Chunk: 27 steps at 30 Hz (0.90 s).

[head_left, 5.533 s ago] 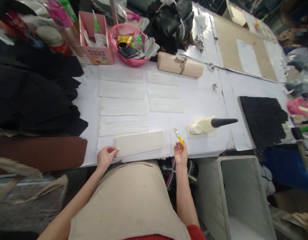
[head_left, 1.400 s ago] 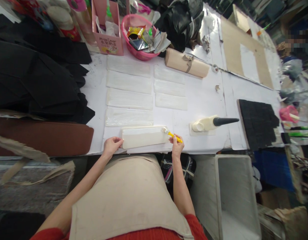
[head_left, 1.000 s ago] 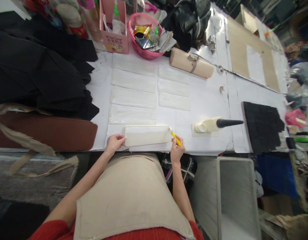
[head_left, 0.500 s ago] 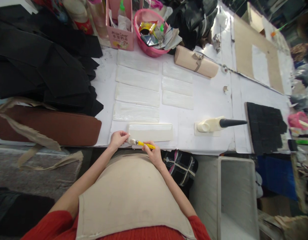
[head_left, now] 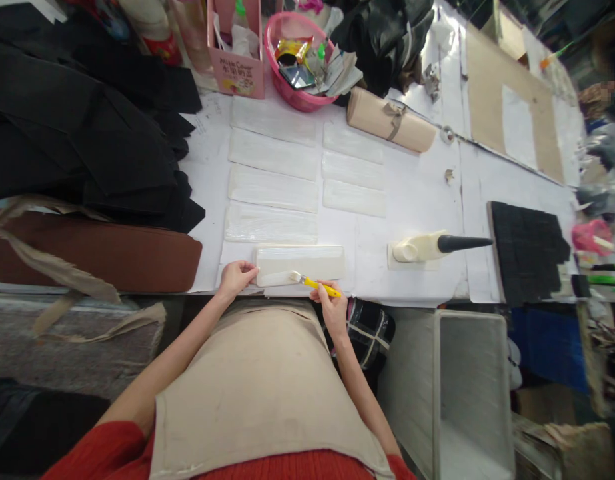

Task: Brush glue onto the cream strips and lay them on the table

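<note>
In my right hand [head_left: 333, 308] is a paintbrush with a yellow handle [head_left: 312, 283]. Its pale bristles touch the lower part of a beige rectangular piece [head_left: 320, 260] at the table's front edge. A wet white coat shows along that piece's upper side and lower left. My left hand [head_left: 236, 279] pinches the piece's left edge between thumb and fingertips. Beyond it lie two columns of white-coated strips [head_left: 272, 183]. To the right, a cream bottle with a long black nozzle [head_left: 422, 250] lies on a small pale piece.
Black sheets [head_left: 87, 127] and a brown roll [head_left: 97, 253] cover the left side. A pink box [head_left: 236, 73], a pink basin [head_left: 300, 100] and a tied beige roll [head_left: 387, 120] stand behind. A black stack [head_left: 527, 250] lies right. Below the edge is a grey bin [head_left: 437, 373].
My right hand has moved the brush rightward along the lower side of the piece, leaving a white streak. My left hand stays at the left edge.
</note>
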Available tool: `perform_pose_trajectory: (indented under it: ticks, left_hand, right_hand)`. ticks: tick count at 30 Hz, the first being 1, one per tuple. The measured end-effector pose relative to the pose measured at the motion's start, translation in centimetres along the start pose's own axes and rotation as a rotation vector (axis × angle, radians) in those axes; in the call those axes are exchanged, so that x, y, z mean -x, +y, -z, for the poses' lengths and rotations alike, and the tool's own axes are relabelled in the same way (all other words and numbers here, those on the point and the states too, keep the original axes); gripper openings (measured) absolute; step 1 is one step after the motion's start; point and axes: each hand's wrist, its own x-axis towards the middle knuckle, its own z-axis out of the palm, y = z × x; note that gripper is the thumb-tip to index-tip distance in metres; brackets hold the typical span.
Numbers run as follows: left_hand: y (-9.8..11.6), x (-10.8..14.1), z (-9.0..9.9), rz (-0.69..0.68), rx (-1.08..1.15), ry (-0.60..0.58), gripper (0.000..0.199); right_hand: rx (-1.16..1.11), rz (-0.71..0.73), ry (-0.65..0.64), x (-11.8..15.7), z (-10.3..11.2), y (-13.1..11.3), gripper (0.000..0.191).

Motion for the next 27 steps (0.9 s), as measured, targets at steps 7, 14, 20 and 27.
perform_pose_trajectory:
  ticks: [7,14,20,27]
  left_hand:
    - [0.0,0.0,0.0,-0.008,-0.019,0.008,0.029]
    - [0.0,-0.2,0.2,-0.054,-0.14,0.019,0.022]
    - [-0.1,-0.3,0.2,-0.059,-0.149,0.003,0.025]
    - [-0.1,-0.4,0.3,-0.04,-0.136,-0.006,0.027]
  right_hand:
    - [0.011,0.092,-0.236,-0.5,-3.6,1.6,0.038]
    - [-0.023,0.008,0.071,-1.3,1.3,2.8,0.036]
    - [0.04,0.008,0.232,-2.2,5.6,3.0,0.039]
    - [0.218,0.097,0.4,-2.9,9.0,3.1,0.042]
